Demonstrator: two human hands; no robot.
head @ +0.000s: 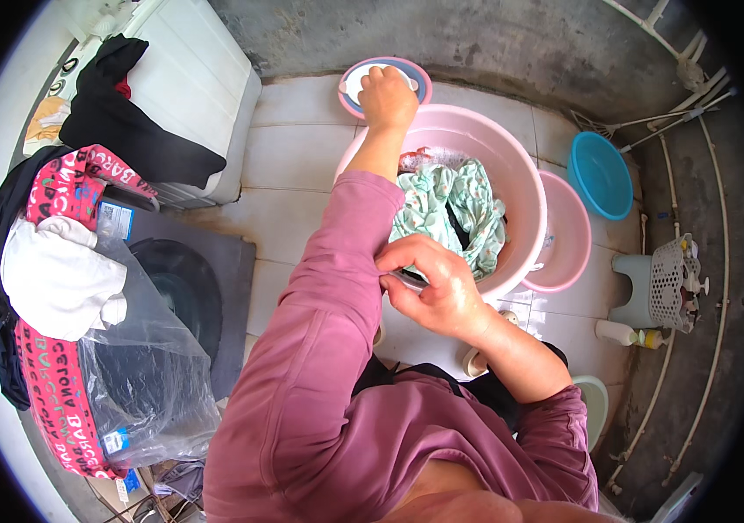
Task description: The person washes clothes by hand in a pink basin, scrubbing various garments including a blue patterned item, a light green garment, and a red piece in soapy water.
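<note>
My right hand (pixel 441 287) pinches a fold of the mauve sleeve (pixel 346 255) between thumb and fingertips, near my left elbow. The sleeve is pushed up, and the left forearm is bare. My left hand (pixel 388 98) is stretched forward in a loose fist, its palm side hidden. Beneath it, in the picture, is a small pink-rimmed basin (pixel 423 70) with a white lidded or dish-like piece (pixel 354 78) inside. Before me stands a large pink tub (pixel 526 209) with soapy water. In it lies a bunched mint-green patterned cloth (pixel 434 196), with dark and red fabric partly showing.
A second pink basin (pixel 575 229) and a blue basin (pixel 601 176) sit at the right. Beyond them are a grey stool (pixel 633 287), a perforated basket (pixel 669 281) and a white bottle (pixel 614 332). A white appliance (pixel 189 85) with black clothing (pixel 130 124) and a plastic-wrapped machine (pixel 149 379) stand left.
</note>
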